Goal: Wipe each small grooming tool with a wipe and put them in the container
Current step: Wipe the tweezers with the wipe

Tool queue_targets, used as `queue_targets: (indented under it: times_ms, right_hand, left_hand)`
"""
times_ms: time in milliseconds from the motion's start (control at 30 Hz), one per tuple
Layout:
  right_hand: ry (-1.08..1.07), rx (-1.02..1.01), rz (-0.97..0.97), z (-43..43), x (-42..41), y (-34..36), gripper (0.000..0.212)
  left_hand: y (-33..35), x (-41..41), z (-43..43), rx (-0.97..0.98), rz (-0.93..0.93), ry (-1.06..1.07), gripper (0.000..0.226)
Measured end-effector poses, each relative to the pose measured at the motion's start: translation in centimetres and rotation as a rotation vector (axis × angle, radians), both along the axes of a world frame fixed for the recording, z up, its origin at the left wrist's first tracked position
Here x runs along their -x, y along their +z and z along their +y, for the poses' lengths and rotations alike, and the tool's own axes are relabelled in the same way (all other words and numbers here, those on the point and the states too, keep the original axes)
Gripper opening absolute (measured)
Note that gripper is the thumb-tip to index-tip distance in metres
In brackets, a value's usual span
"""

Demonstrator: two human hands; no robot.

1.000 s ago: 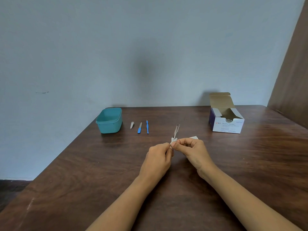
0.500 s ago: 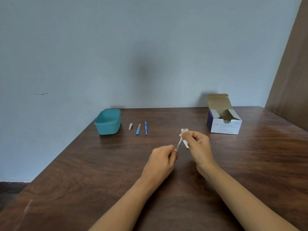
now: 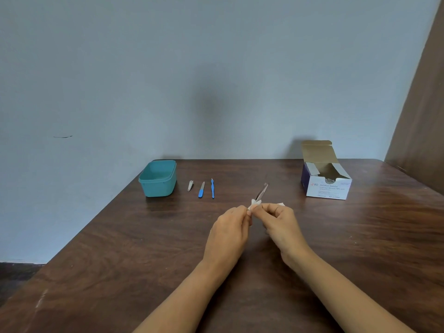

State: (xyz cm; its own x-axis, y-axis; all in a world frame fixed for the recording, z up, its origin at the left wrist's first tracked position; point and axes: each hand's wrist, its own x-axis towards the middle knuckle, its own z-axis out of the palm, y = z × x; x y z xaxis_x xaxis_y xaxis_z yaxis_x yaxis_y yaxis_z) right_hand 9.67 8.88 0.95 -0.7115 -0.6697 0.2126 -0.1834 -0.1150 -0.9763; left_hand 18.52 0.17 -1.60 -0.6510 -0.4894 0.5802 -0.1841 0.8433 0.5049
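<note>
Since half a second ago the right hand (image 3: pixel 278 222) has slid back down the tool toward the left hand (image 3: pixel 229 233), so the white wipe (image 3: pixel 255 203) now sits at the base of the shaft, not near its tip. Both hands meet above the middle of the tabletop (image 3: pixel 120 248), fingertips almost touching. Left hand: fingers curled shut, pinching the lower end of the slim metal tool (image 3: pixel 262 191), likely tweezers; tool angles up and away to the right, blurred. Right hand: thumb and forefinger closed in a pinch on the wipe, wrapped around the tool; other fingers loosely curled. Small white scrap (image 3: pixel 280 204) peeks out just behind the right hand, can't tell what it is.

Far left of tabletop: teal container (image 3: pixel 157 179), open; contents not visible. Right of it, in a row, apart from each other: nail clipper (image 3: pixel 190 185), blue-handled nail file (image 3: pixel 201 190), thin blue tool (image 3: pixel 212 188). Far right: open alcohol swabs box (image 3: pixel 326 186), flap up.
</note>
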Motion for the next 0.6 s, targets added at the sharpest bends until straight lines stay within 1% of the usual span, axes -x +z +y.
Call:
queue_targets:
  times_ms: [67, 200, 333, 433, 500, 600]
  right_hand:
    - [0.009, -0.007, 0.0, 0.1, -0.2, 0.2, 0.027]
    - [0.034, -0.045, -0.045, 0.3, 0.0, 0.6, 0.023]
    - [0.026, -0.088, -0.021, 0.3, 0.2, 0.5, 0.019]
    - [-0.049, -0.026, -0.015, 0.1, 0.4, 0.6, 0.019]
    - [-0.104, 0.017, -0.049, -0.1, 0.9, 0.5, 0.02]
    - [-0.162, 0.074, -0.115, -0.2, 1.8, 0.4, 0.026]
  left_hand:
    - [-0.1, 0.0, -0.2, 0.054, -0.004, 0.021, 0.042]
    - [-0.1, 0.0, -0.2, 0.097, -0.021, 0.014, 0.041]
    - [-0.1, 0.0, -0.2, 0.111, -0.047, 0.014, 0.04]
    - [-0.2, 0.1, -0.1, 0.114, -0.058, -0.007, 0.03]
    - [-0.2, 0.3, 0.1, 0.102, -0.078, -0.022, 0.026]
    - [0.0, 0.4, 0.4, 0.063, -0.069, -0.063, 0.024]
